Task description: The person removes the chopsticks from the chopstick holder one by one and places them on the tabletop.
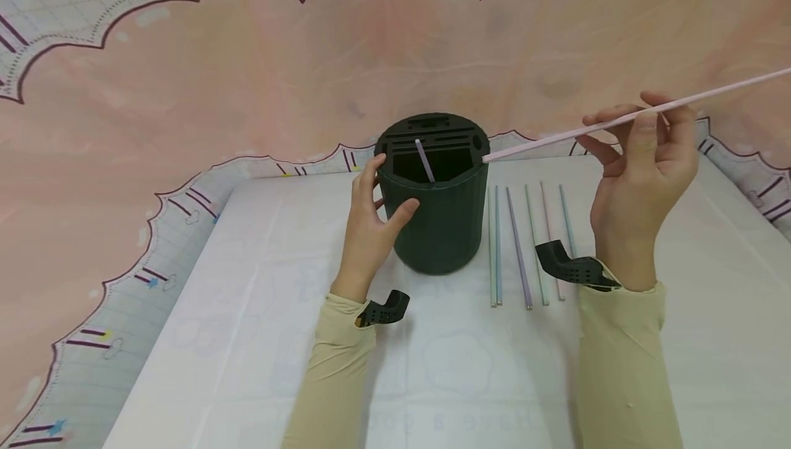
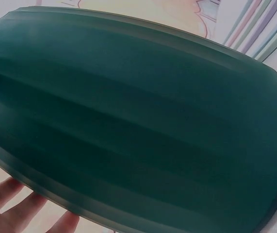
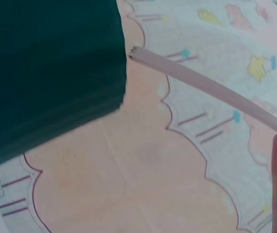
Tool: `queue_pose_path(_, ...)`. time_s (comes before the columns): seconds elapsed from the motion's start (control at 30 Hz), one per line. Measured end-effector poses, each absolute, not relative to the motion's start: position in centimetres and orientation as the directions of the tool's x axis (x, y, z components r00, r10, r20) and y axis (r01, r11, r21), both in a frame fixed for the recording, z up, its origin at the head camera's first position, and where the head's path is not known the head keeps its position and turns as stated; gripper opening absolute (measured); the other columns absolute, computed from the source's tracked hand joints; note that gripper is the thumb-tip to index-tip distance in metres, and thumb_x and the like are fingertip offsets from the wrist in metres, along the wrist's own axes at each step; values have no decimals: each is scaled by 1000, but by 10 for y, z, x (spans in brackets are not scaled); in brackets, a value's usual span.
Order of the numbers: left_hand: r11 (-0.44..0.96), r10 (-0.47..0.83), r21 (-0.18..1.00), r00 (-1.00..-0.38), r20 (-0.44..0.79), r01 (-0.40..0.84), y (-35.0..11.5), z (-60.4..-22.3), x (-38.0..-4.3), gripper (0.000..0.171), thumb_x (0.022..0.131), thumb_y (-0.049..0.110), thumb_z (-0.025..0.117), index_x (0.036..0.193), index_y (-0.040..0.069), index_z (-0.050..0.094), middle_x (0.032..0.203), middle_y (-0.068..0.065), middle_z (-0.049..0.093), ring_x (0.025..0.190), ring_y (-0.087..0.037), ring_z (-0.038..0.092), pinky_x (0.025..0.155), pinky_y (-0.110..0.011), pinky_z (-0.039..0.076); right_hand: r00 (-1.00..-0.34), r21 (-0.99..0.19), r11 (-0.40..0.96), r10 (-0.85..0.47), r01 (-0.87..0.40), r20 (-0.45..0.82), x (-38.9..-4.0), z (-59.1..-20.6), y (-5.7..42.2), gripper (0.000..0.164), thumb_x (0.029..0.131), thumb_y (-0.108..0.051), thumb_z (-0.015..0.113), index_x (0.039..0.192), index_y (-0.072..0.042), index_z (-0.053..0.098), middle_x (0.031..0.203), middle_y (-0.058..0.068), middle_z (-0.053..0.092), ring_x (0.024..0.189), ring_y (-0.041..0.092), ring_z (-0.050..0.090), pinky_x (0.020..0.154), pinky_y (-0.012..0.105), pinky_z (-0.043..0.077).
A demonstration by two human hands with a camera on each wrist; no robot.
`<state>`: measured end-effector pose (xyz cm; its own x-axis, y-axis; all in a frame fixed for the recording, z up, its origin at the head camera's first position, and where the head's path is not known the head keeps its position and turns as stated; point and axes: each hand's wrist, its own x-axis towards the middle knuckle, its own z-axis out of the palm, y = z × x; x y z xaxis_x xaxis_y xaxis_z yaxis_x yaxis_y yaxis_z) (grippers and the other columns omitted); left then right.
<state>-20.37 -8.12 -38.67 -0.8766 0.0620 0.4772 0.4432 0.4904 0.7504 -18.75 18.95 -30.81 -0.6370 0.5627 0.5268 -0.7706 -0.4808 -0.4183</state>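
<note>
A dark green ribbed container (image 1: pixel 439 222) with a slotted top stands upright on the white surface. My left hand (image 1: pixel 371 229) grips its left side, thumb on the front wall and fingers round the far side. The left wrist view is filled by the container's ribbed wall (image 2: pixel 138 116). A thin purple stick (image 1: pixel 424 160) leans out of the container's large compartment. My right hand (image 1: pixel 643 154), raised to the right, pinches a long pale pink stick (image 1: pixel 550 139). The stick's low end (image 3: pixel 134 52) is near the container's right rim; contact cannot be told.
Several pastel sticks, among them a purple stick (image 1: pixel 519 250) and a blue stick (image 1: pixel 567 219), lie side by side right of the container. The white tabletop (image 1: pixel 247 339) meets a peach patterned cloth (image 1: pixel 278 71) behind and at the left.
</note>
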Motion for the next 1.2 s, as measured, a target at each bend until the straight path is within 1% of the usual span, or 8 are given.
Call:
queue_pose_path(0.17, 490, 56, 755, -880, 472, 436, -80, -386, -204, 71, 78, 56, 57, 136, 47, 17, 136, 10, 26, 123, -9, 31, 93, -34, 39, -638, -539, -355, 539, -764, 550, -188, -311, 201, 22, 85, -3, 58, 102, 9, 51, 78, 29, 55, 68, 37, 58, 61, 41, 53)
queue_pose_path(0.33, 491, 54, 756, -881, 470, 433, -80, -386, -204, 71, 77, 57, 57, 135, 48, 17, 136, 10, 27, 123, -9, 31, 93, -35, 39, -743, -748, -198, 424, -634, 517, -187, -316, 215, 26, 84, -9, 60, 106, 4, 55, 80, 23, 61, 72, 30, 62, 64, 32, 53)
queue_pose_path(0.43, 489, 54, 755, -879, 473, 436, -80, -386, -204, 71, 77, 57, 57, 135, 48, 16, 136, 9, 27, 123, -10, 31, 93, -35, 39, -806, -868, 56, 347, -493, 480, -187, -319, 222, 26, 89, -15, 53, 114, -8, 56, 84, 16, 63, 77, 22, 63, 68, 25, 52)
queue_pose_path(0.5, 489, 51, 757, -881, 471, 433, -80, -386, -204, 71, 77, 57, 57, 135, 49, 16, 135, 9, 27, 123, -10, 31, 93, -34, 39, -841, -895, 233, 315, -381, 440, -189, -323, 226, 28, 92, -19, 49, 119, -17, 54, 86, 10, 63, 79, 17, 62, 69, 21, 51)
queue_pose_path(0.6, 492, 49, 759, -883, 466, 427, -80, -387, -204, 71, 77, 57, 57, 134, 49, 16, 135, 10, 27, 123, -10, 31, 93, -34, 39, -879, -880, 407, 291, -244, 378, -192, -330, 230, 31, 94, -23, 44, 124, -26, 51, 88, 6, 62, 80, 12, 60, 67, 16, 50)
queue_pose_path(0.8, 488, 53, 755, -879, 475, 437, -79, -388, -204, 71, 77, 57, 57, 135, 49, 16, 136, 10, 27, 123, -10, 31, 93, -34, 39, -919, -829, 548, 261, -111, 296, -199, -344, 236, 34, 95, -29, 39, 128, -29, 47, 87, 5, 61, 74, 7, 60, 64, 16, 49)
queue_pose_path(1.0, 483, 58, 757, -879, 473, 439, -80, -388, -203, 72, 77, 57, 57, 135, 47, 16, 135, 9, 27, 123, -10, 31, 93, -36, 39, -968, -737, 675, 168, -25, 186, -209, -363, 245, 42, 96, -26, 32, 135, -11, 38, 91, 13, 60, 72, 14, 59, 69, 33, 51)
queue_pose_path(1.2, 491, 52, 756, -881, 470, 433, -80, -388, -202, 71, 77, 57, 57, 135, 48, 16, 136, 10, 26, 123, -10, 31, 93, -35, 39, -995, -684, 729, 79, 15, 62, -219, -382, 249, 47, 91, -16, 35, 135, 1, 33, 102, 23, 57, 71, 27, 63, 74, 49, 46)
